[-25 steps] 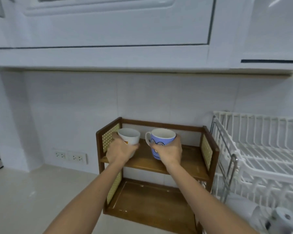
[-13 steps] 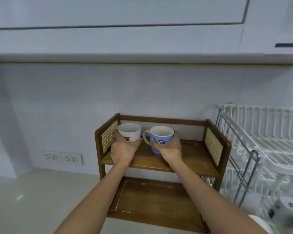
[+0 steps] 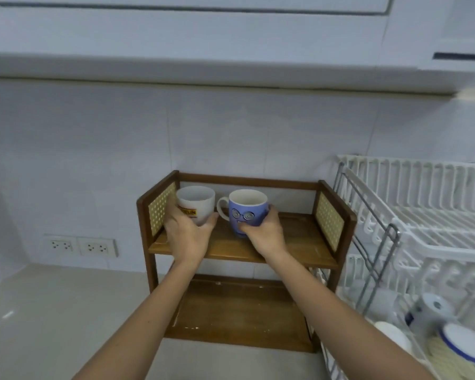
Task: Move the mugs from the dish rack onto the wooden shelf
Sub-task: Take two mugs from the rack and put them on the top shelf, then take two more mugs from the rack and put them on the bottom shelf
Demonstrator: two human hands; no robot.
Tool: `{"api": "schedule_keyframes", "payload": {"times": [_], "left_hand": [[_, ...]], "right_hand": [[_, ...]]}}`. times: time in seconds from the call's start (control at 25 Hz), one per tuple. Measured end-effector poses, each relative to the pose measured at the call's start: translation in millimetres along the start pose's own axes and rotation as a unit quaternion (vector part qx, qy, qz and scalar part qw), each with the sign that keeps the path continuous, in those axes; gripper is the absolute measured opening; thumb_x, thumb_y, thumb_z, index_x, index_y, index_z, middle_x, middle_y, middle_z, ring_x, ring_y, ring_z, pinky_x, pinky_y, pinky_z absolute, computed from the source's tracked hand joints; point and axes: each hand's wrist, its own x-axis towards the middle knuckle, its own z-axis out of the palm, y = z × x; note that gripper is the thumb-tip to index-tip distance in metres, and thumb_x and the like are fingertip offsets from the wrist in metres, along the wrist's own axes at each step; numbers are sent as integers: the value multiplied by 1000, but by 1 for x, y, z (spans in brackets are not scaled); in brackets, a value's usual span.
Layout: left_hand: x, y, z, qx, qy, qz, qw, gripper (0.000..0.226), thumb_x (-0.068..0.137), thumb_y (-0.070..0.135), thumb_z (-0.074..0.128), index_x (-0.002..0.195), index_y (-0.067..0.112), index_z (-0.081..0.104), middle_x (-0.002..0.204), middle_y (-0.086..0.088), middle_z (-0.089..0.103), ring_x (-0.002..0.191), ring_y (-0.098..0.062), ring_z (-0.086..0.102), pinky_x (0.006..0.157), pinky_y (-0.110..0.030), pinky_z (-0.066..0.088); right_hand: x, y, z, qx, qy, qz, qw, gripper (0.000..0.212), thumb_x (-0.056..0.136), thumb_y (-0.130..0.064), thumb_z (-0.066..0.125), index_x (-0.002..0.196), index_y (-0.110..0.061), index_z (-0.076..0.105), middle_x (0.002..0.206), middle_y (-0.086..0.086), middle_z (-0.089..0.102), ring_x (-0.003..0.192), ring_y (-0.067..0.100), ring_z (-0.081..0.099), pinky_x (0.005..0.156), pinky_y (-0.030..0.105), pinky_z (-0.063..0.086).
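White mug (image 3: 195,204) and blue mug (image 3: 248,212) stand on wooden shelf (image 3: 299,239), fingers of left hand (image 3: 188,237) and right hand (image 3: 265,234) wrapped around them.

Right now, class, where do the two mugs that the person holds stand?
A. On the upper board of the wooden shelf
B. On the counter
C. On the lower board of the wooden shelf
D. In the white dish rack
A: the white mug and the blue mug stand side by side on the upper board of the wooden shelf, the left hand and the right hand around them.
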Motion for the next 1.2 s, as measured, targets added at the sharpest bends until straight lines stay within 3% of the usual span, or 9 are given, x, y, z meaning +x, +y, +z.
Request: {"api": "schedule_keyframes", "payload": {"times": [0.16,0.28,0.44,0.56,0.6,0.76,0.92,1.04,1.2], "left_hand": [[-64,15,-9,-52,6,165,985,68,81,10,69,138,8,32,140,-17,42,131,-28,38,109,-41,34],[-111,29,-18,-112,-106,300,941,47,85,12,59,130,12,44,128,0,49,124,-11,43,108,-23,34],[-181,51,-7,-152,-228,472,838,35,83,8,56,117,15,55,118,2,58,114,-13,55,100,-23,41],[-230,70,25,-156,-316,581,733,33,77,0,62,107,14,64,106,-3,69,103,-17,62,89,-27,46],[-242,77,39,-131,-329,607,711,33,74,-1,64,104,13,67,103,-4,71,100,-19,63,86,-28,48],[-284,114,112,195,-401,581,681,65,80,-2,60,140,16,42,144,-10,45,135,-30,39,111,-47,32],[-308,125,171,554,-361,622,419,77,96,32,50,152,21,-2,162,-11,-4,147,-35,-7,115,-56,-6],[-326,122,191,640,-315,608,349,87,91,35,60,151,19,0,160,-13,8,147,-38,-1,115,-58,-4],[-333,120,200,648,-311,601,349,83,85,21,69,147,13,14,149,-11,29,141,-35,23,115,-57,5]], "right_hand": [[-88,3,-46,-79,-34,-70,994,78,82,-31,71,147,-24,28,138,-15,37,128,-3,33,102,15,29],[-151,15,-108,-94,-43,-151,983,53,82,-37,61,132,-36,46,127,-21,52,121,-9,47,98,8,39],[-185,56,-204,-156,-31,-175,972,19,83,-15,66,95,-30,70,85,-17,72,81,-2,69,74,12,54],[-175,106,-268,-301,-88,-24,949,23,85,-6,65,101,-21,71,96,-6,74,95,9,69,86,30,55],[-164,124,-284,-407,-136,17,903,28,87,-8,62,113,-18,67,116,1,69,112,16,62,97,34,48],[-118,175,-334,-765,-309,-47,564,52,94,-14,53,143,-22,38,159,3,22,147,26,12,118,52,11],[-107,219,-340,-865,-333,-142,348,55,95,-24,58,144,-19,34,154,9,28,143,37,18,115,58,16],[-103,242,-341,-895,-306,-179,271,68,89,-25,66,145,-18,28,152,12,29,140,38,24,112,59,22],[-91,254,-356,-900,-276,-204,269,79,81,-24,75,143,-16,26,150,14,30,135,41,30,107,57,31]]}}
